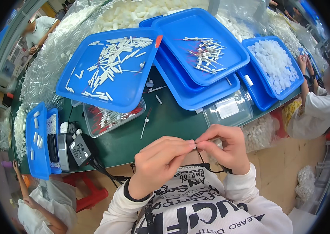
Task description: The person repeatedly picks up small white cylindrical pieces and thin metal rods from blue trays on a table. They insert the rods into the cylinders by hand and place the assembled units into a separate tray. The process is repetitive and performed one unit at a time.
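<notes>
My left hand (pixel 160 160) and my right hand (pixel 227 147) meet just in front of my chest, above the table's near edge. Thumb and forefinger of each are pinched together, tip to tip with the other hand. Whatever they hold there is small and mostly covered by the fingertips. On the green table (pixel 122 146) beyond my left hand lies a thin white stick with a small collar and red wires (pixel 145 123). Behind it stands a clear plastic box (pixel 94 132) full of similar red-and-white pieces.
A blue tray (pixel 128 102) of short white tubes and another blue tray (pixel 235 50) of wired sticks overlap other trays. At right, a blue tray (pixel 298 81) holds translucent white caps. A black device (pixel 80 150) with cables stands left. Other people work at both sides.
</notes>
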`<action>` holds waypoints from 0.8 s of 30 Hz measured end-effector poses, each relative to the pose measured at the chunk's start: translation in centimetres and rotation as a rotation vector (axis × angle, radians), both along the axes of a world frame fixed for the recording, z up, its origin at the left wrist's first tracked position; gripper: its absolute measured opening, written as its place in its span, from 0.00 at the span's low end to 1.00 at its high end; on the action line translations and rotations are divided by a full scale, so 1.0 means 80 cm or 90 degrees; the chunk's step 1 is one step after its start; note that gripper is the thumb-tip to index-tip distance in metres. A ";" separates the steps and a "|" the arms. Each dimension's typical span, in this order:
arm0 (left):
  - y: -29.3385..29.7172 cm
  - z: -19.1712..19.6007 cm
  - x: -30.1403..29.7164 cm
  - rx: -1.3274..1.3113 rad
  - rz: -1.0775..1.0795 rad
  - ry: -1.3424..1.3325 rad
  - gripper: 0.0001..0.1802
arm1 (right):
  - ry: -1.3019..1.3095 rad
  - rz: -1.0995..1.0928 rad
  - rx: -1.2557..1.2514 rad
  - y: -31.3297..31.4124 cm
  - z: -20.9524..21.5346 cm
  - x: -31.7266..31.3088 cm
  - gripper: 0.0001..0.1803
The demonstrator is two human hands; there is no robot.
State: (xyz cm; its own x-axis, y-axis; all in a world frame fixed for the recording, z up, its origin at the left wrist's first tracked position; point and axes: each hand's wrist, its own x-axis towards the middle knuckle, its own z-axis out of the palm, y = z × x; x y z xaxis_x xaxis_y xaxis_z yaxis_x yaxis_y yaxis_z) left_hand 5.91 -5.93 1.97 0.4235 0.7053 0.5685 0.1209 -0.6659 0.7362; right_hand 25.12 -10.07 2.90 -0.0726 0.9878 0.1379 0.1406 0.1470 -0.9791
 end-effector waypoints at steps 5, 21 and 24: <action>0.008 -0.003 -0.012 0.006 0.044 0.018 0.12 | 0.022 -0.010 0.005 0.013 -0.014 -0.019 0.06; 0.098 -0.009 -0.142 -0.202 0.470 0.148 0.06 | -0.208 -0.109 0.058 0.169 0.021 0.101 0.10; 0.105 -0.013 -0.142 -0.189 0.515 0.220 0.05 | -0.319 -0.163 0.002 0.207 0.000 0.164 0.12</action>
